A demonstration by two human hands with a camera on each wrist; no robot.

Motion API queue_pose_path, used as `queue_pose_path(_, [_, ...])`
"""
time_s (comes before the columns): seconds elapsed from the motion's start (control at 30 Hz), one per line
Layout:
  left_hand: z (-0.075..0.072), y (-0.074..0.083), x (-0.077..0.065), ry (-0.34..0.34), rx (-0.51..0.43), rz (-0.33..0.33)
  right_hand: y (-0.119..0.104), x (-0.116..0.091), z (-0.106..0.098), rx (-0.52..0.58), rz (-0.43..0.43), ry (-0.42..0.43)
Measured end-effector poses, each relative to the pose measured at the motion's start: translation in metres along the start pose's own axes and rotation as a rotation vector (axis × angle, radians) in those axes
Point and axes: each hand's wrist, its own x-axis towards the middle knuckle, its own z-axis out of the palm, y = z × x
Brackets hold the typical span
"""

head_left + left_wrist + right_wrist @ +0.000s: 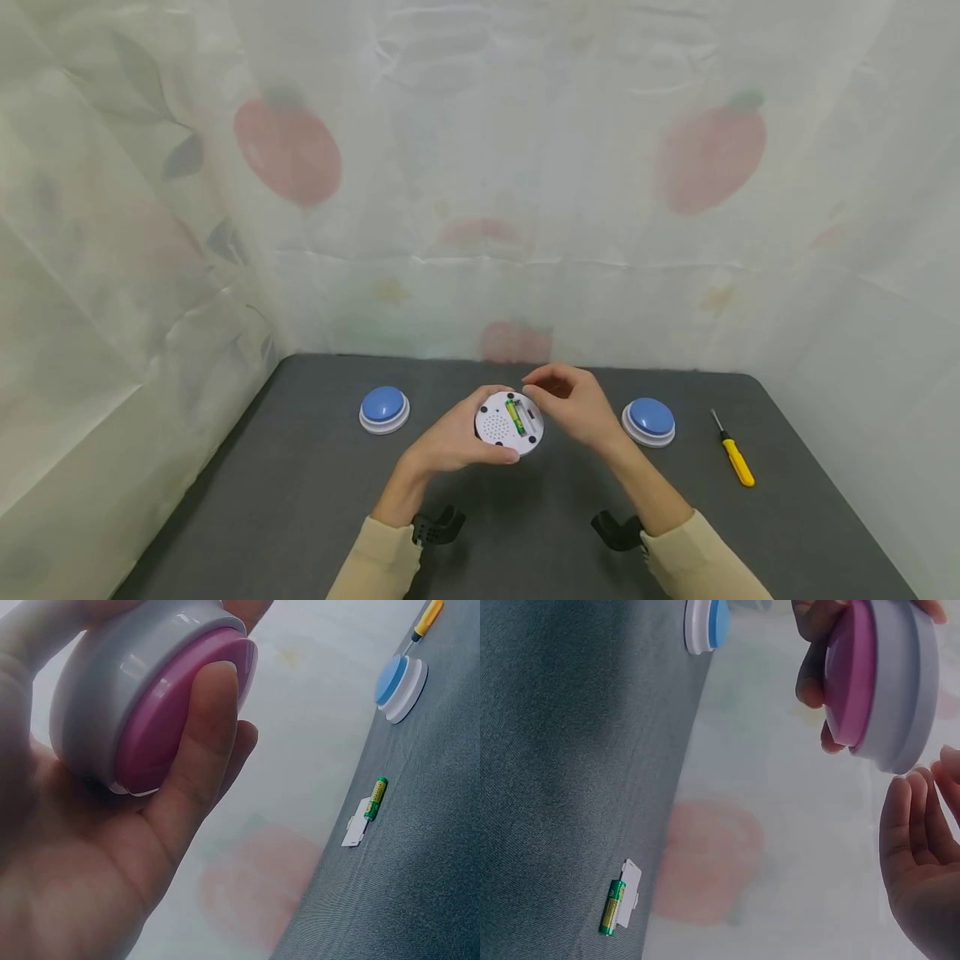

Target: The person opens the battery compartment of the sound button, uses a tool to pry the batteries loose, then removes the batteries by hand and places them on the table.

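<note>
My left hand (pixel 453 437) grips a round white push button (pixel 495 429) above the table, its underside facing the head camera. Its pink dome (pixel 169 712) points away, with left fingers across it in the left wrist view. On the underside, the uncovered battery compartment holds a green battery (pixel 515 417), with a bare slot beside it. My right hand (pixel 577 408) is at the button's upper right rim, fingers bent loosely in the head view, and no object shows in it. Another green battery (pixel 612 907) lies against a small white cover (pixel 632 889) on the table.
Two blue-topped push buttons stand on the dark table (pixel 315 500): one on the left (pixel 383 406), one on the right (pixel 651 417). A yellow-handled screwdriver (pixel 738 463) lies farther right. Behind the table's far edge hangs a pale fruit-print curtain (pixel 480 167).
</note>
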Motion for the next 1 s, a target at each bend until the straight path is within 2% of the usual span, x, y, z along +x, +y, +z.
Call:
queue_pose_path(0.27, [0.0,-0.001,0.002,-0.025,-0.024,0.003,0.0,0.0,0.007,-0.108,-0.071,-0.033])
queue_pose_path(0.53, [0.0,-0.001,0.001,-0.046,-0.059,0.013,0.004,-0.003,0.011,-0.124,-0.072,-0.097])
queue_pose_path(0.7, [0.001,-0.003,0.001,-0.056,-0.071,0.019,0.004,-0.005,0.011,-0.096,-0.059,-0.135])
queue_pose_path(0.97, [0.002,-0.004,0.002,-0.039,-0.045,0.011,-0.003,-0.007,0.009,-0.101,-0.062,-0.097])
queue_pose_path(1.0, [0.002,-0.003,0.002,-0.035,-0.04,0.01,0.002,-0.007,0.008,-0.101,-0.07,-0.089])
